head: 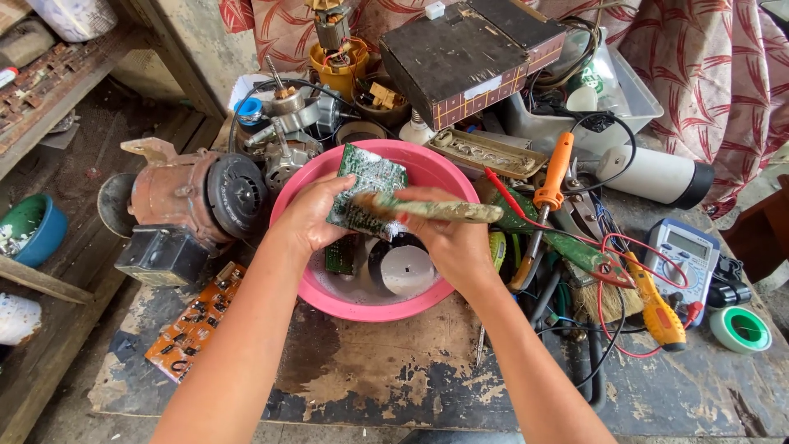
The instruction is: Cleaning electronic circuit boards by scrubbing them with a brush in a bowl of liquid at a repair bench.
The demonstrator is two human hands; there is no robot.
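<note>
Two bare forearms rise from the frame's bottom edge to mid-frame, where the left hand [316, 215] grips a green circuit board [366, 191] over a pink basin [362, 300] (milky liquid inside). The right hand [452, 238] clasps a worn brush [427, 210], handle pointing right, nearly level. Light strokes, with the board held steady, seem wisest.

Both hands [316, 215] [452, 242] closed in grips, forearms converging inward.
</note>
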